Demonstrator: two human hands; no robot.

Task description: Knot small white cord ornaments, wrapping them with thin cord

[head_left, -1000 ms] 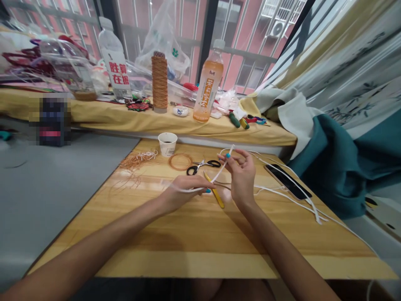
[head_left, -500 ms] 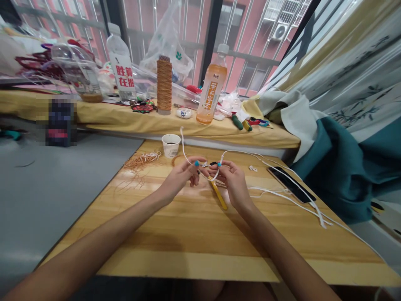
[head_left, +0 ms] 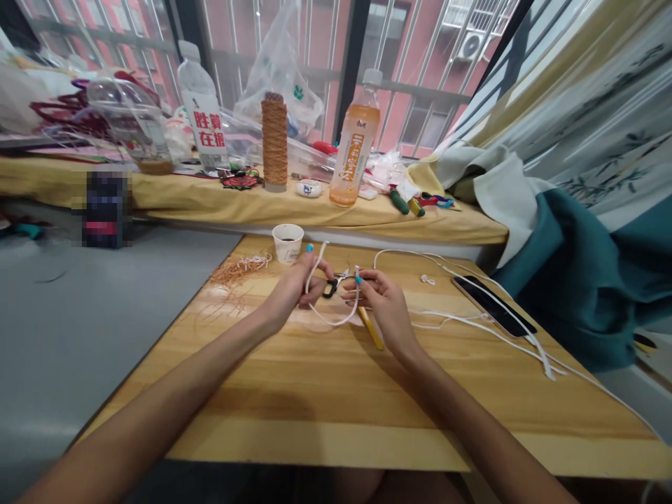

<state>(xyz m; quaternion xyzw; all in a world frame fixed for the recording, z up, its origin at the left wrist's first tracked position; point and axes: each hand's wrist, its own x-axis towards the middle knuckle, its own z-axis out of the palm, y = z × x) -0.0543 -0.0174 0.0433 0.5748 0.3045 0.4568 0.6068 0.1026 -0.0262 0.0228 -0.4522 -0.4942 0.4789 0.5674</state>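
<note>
A white cord (head_left: 336,324) sags in a loop between my two hands. My left hand (head_left: 302,283) is closed on one part of it, and a short end rises above the fingers. My right hand (head_left: 383,297) pinches the cord near its other end, which points up. Scissors (head_left: 330,287) with black handles lie on the table behind and between the hands, partly hidden by the fingers. Below the right hand a slim yellow tool (head_left: 372,329) rests on the wood, its upper part covered.
A paper cup (head_left: 288,245) holds dark liquid beside brown thread scraps (head_left: 239,273). More white cords (head_left: 462,318) trail across the wooden table (head_left: 294,392) near a phone (head_left: 493,306). On the sill stand a thread spool (head_left: 274,143), an orange drink bottle (head_left: 355,147) and a clear bottle (head_left: 204,115).
My hands have moved apart, the left one turning upward. The held cord now hangs lower in a wider loop, separate from the cord on the right, and more of the scissors shows.
</note>
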